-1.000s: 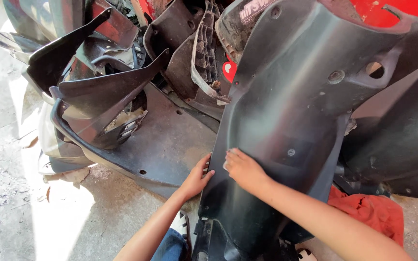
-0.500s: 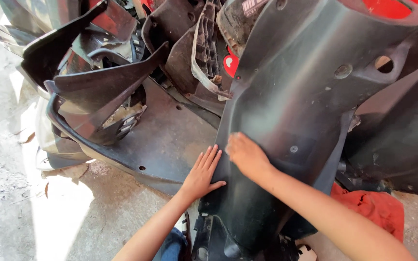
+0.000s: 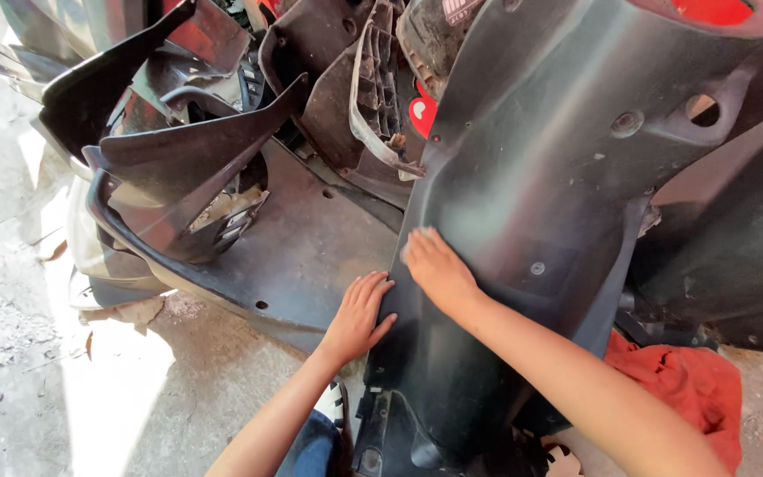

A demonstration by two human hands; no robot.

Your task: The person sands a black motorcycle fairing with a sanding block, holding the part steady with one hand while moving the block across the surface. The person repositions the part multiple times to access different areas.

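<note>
I see my left hand spread flat, fingers extended, and my right hand palm-down beside it, forearms bare.

Hands: left hand and right hand flat on the scooter leg-shield panel.
Left of it: floorboard panel.
Right, below: rag on ground.

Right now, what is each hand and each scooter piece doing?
Left hand: open, flat at the big panel's left edge.
Right hand: open, palm pressed on the big panel.
Big black panel: standing upright, dusty.
Flat floor panel: lying down, under other parts.
Pointed black covers: piled, tilted.
Red cloth: crumpled on the ground.
</note>
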